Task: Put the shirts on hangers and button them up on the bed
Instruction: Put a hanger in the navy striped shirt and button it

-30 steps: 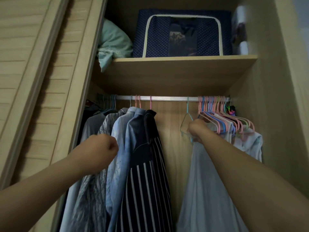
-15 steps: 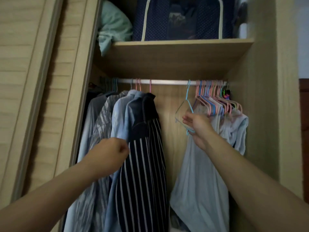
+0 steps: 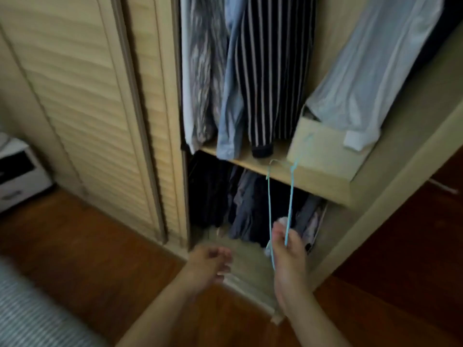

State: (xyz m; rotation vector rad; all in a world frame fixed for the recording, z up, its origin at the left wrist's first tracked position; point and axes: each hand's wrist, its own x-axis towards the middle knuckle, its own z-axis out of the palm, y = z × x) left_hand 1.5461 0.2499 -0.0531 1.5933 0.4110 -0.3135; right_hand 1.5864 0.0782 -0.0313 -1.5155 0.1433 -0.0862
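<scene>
Your left hand (image 3: 209,262) is motion-blurred, its fingers unreadable. The hanging shirts (image 3: 253,71) are cut off at the top edge; the blue hanger (image 3: 290,196) hook smears faint.

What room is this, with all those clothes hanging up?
Most likely a bedroom: an open wardrobe full of hanging shirts, and a striped bed edge nearby on the wooden floor.

A louvered wardrobe door (image 3: 82,101) is seen left, a cardboard box (image 3: 323,151) on the shelf (image 3: 250,162), wooden floor (image 3: 82,249) below.

Head view looks down into wardrobe (image 3: 313,176), close.
</scene>
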